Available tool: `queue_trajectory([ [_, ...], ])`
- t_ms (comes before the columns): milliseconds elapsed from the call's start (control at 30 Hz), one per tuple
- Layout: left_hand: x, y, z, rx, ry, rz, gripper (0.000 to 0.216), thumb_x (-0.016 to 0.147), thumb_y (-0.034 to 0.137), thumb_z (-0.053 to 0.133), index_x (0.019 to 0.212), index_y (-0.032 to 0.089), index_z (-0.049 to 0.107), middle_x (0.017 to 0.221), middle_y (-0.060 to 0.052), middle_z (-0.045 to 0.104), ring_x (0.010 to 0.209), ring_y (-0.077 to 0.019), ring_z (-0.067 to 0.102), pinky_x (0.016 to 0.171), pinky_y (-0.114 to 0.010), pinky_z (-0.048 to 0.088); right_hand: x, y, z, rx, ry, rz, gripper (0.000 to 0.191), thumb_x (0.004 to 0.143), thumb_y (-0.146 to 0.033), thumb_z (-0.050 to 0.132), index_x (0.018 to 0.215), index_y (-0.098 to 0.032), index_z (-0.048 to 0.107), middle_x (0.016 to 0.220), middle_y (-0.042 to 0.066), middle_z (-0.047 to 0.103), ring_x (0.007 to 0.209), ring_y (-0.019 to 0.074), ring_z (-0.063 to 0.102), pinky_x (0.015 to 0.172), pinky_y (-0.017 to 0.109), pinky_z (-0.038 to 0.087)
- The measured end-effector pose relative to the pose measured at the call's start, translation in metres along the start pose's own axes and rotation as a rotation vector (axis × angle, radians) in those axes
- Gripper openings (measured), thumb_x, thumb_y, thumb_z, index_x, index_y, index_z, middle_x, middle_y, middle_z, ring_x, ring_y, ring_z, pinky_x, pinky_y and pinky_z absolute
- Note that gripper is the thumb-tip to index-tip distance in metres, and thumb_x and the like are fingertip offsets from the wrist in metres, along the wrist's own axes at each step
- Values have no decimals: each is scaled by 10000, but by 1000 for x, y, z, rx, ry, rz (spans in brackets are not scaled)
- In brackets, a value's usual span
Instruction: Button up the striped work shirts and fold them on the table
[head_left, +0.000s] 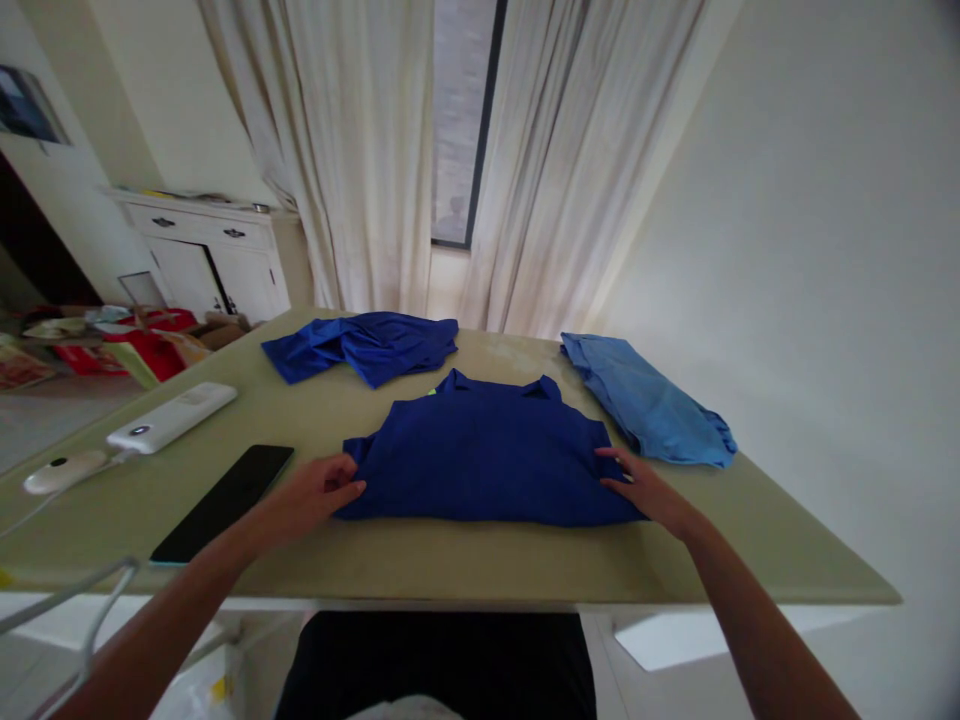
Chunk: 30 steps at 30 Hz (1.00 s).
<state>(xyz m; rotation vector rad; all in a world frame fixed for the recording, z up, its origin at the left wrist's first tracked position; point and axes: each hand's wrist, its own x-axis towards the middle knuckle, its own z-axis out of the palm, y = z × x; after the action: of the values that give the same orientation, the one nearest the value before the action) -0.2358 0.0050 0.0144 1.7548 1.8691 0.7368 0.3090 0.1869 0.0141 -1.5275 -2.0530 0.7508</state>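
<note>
A dark blue collared shirt (pixel 480 455), folded into a wide shape, lies on the table in front of me with its collar facing away. At its left edge is my left hand (pixel 326 488), fingers partly curled and thumb stretched onto the cloth, with a gap between thumb and forefinger. My right hand (pixel 641 487) touches the opposite edge, its thumb and fingers apart on the fabric. Under the palms, the other fingers are partly hidden. Behind lies a crumpled brighter blue garment (pixel 367 345); a folded light blue garment (pixel 652 405) is at the right.
On the table (pixel 465 565), a black tablet or phone (pixel 225 505) lies beside my left forearm. Farther left are a white power bank (pixel 172 418) and a small white device (pixel 64 472) with a cable. A wall (pixel 840 300) borders the right side; curtains (pixel 360 150) hang behind.
</note>
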Motion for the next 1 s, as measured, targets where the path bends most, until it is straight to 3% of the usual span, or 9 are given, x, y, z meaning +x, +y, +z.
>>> queue_trajectory([
  [67, -15, -6, -7, -47, -109, -38, 446, 822, 668, 579, 833, 228, 652, 722, -19, 697, 662, -218, 653, 612, -299, 494, -19, 9, -13, -45, -125, 23, 605, 753, -529, 772, 1300, -290, 672, 1325, 94, 680, 1177, 318, 662, 1012, 407, 532],
  [133, -13, -6, -15, -2, -54, -89, 520, 824, 709, 561, 945, 223, 701, 802, -45, 740, 711, -239, 681, 657, -315, 515, -25, 9, -22, -92, -98, 106, 693, 776, -588, 754, 1377, -270, 621, 1258, 112, 704, 1086, 318, 694, 966, 419, 550],
  [233, 25, 2, -18, 161, 103, -133, 606, 846, 728, 491, 1013, 198, 732, 931, -96, 777, 842, -287, 719, 773, -350, 529, -3, -2, -17, -118, 84, 202, 788, 853, -624, 668, 1484, -183, 503, 1212, 165, 706, 1037, 318, 705, 958, 443, 543],
  [367, 93, 16, -7, 302, 124, -199, 576, 851, 662, 501, 924, 155, 764, 1006, -169, 777, 999, -354, 717, 861, -389, 516, 48, -19, 8, -98, 221, 281, 764, 866, -586, 663, 1450, -117, 507, 1264, 210, 679, 1126, 321, 680, 986, 431, 521],
  [533, 129, 17, -1, -48, 46, -125, 360, 748, 519, 674, 833, 183, 769, 863, -85, 783, 860, -286, 721, 770, -346, 537, 81, -24, 17, 1, 171, 163, 588, 810, -339, 687, 1358, -153, 584, 1028, 103, 749, 909, 247, 717, 879, 396, 560],
  [633, 136, 12, -19, -157, 263, -133, 407, 767, 502, 680, 975, 163, 766, 942, -85, 780, 842, -250, 709, 769, -332, 546, 90, -32, -4, 10, 271, -46, 473, 803, -358, 695, 1244, -192, 656, 1047, 93, 746, 938, 252, 707, 905, 412, 555],
  [767, 150, 6, -42, -16, 519, -200, 403, 836, 423, 655, 1129, 156, 725, 1119, -109, 754, 968, -245, 705, 855, -331, 539, 120, -59, -22, -35, 490, -168, 422, 829, -398, 700, 1200, -197, 676, 1128, 123, 736, 1019, 290, 694, 953, 444, 541],
  [833, 152, 0, -43, 4, 491, -271, 424, 853, 401, 652, 1187, 144, 690, 1140, -126, 748, 999, -252, 709, 838, -328, 543, 138, -69, -15, -85, 500, -150, 400, 847, -337, 675, 1218, -187, 666, 1155, 132, 733, 1066, 296, 691, 999, 452, 521],
  [1000, 131, -21, -33, -39, 226, -329, 559, 828, 488, 702, 1273, 162, 615, 1168, -142, 749, 952, -265, 728, 707, -309, 546, 160, -62, 23, -201, 333, 41, 438, 764, -337, 770, 1158, -164, 689, 1176, 155, 726, 1120, 321, 683, 1015, 464, 518],
])
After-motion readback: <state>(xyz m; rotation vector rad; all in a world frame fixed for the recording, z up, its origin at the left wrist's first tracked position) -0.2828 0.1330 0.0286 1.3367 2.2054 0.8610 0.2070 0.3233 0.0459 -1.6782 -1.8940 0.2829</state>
